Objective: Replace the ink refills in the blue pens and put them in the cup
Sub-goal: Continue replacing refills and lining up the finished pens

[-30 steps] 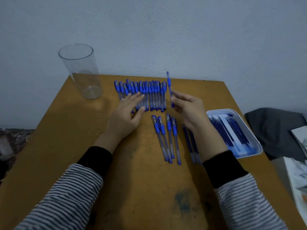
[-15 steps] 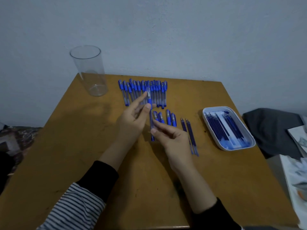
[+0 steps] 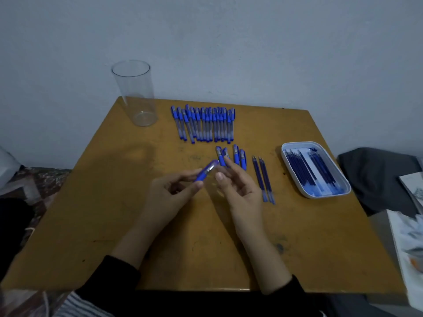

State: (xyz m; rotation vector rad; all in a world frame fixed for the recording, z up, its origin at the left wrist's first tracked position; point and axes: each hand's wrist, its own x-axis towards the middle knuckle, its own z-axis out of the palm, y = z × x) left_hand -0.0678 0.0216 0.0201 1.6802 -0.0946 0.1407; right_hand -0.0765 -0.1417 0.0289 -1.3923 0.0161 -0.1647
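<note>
A person's left hand [image 3: 169,195] pinches a blue pen [image 3: 206,173] between thumb and curled fingertips, above a brown table [image 3: 91,202]. The right hand [image 3: 238,186] has loosely curved fingers at the pen's far end; whether they grip it cannot be told. Just beyond the right fingertips lie four capped pens [image 3: 238,156], and farther beyond them a tight row of pens [image 3: 203,124]. Two loose refills [image 3: 263,179] lie just right of the right hand. Farther right, a white tray [image 3: 299,143] holds many dark blue refills [image 3: 309,170]. A clear cup [image 3: 135,94] stands upright well beyond the left fingers.
</note>
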